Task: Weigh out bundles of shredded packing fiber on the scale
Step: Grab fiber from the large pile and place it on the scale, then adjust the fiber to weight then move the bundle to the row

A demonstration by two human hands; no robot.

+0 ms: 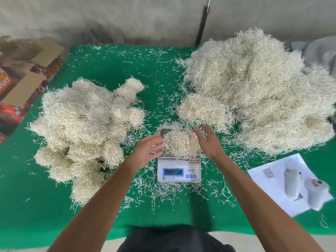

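A small white digital scale (179, 170) stands in the middle of the green table, its display lit. On its metal pan lies a bundle of pale shredded fiber (181, 142). My left hand (147, 150) hovers flat at the bundle's left side, fingers straight, just beside it. My right hand (209, 140) is spread at the bundle's right side, fingers straight, holding nothing. A large loose heap of fiber (254, 91) fills the right of the table. A pile of rounded fiber bundles (81, 128) lies on the left.
Loose strands are scattered over the green cloth (109, 66). A white printed sheet (283, 182) with pictures lies at the right front. Open cardboard boxes (27, 73) stand past the table's left edge. A grey wall runs behind.
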